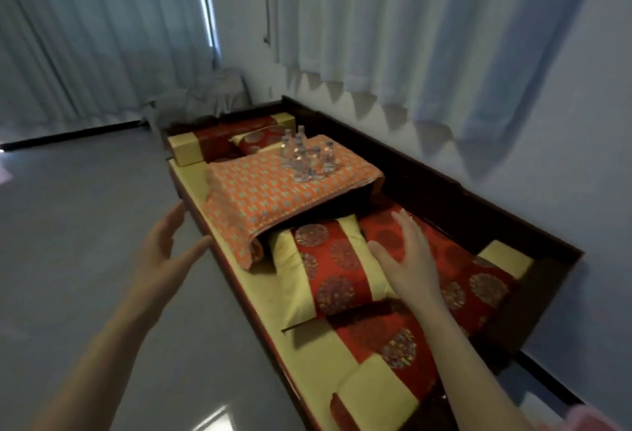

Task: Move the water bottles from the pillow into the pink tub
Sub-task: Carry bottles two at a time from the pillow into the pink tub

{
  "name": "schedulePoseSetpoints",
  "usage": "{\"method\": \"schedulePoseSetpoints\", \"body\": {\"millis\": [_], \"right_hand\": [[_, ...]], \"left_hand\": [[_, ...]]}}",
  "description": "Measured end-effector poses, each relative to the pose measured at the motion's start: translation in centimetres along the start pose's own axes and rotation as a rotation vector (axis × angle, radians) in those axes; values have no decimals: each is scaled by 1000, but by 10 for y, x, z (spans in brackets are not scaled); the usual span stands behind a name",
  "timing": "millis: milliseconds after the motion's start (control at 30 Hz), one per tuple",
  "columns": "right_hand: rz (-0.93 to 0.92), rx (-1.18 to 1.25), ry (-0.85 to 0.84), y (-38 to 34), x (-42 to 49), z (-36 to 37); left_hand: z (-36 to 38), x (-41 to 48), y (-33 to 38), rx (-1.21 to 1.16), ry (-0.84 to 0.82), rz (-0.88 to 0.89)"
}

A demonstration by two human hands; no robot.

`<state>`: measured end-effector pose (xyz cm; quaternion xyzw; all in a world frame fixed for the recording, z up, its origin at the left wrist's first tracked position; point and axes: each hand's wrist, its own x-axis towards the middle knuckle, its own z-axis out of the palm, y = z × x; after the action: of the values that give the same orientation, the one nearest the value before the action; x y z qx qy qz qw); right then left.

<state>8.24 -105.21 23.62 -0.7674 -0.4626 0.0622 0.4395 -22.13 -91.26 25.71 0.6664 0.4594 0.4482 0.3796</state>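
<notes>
Two empty hands reached forward, well short of the bottles (305, 153).
Left hand (160, 253) hung over floor, fingers spread; right hand (407, 259) hovered palm-down above the red cushion (328, 259). Bottles stood clustered on the orange pillow (273, 191).

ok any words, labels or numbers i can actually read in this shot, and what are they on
None can be read.
Water bottles on the orange patterned cloth: any labels are too small and blurred to read.
Red and yellow cushion: round woven motifs only, no letters made out.
</notes>
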Motion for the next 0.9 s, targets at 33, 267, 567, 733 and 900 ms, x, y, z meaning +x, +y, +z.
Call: {"method": "schedulePoseSetpoints", "body": {"millis": [33, 267, 567, 733, 900], "right_hand": [[-4, 19, -26, -18, 6, 27], [-22, 109, -155, -90, 43, 131], [57, 172, -167, -108, 147, 240], [86, 163, -144, -112, 230, 306], [96, 96, -146, -111, 301, 370]], "left_hand": [[-25, 11, -10, 5, 43, -20], [-104, 86, -55, 8, 77, -67], [-114, 215, -113, 49, 37, -30], [-100, 315, -148, -16, 33, -49], [-90, 406, -186, -55, 16, -126]]}}
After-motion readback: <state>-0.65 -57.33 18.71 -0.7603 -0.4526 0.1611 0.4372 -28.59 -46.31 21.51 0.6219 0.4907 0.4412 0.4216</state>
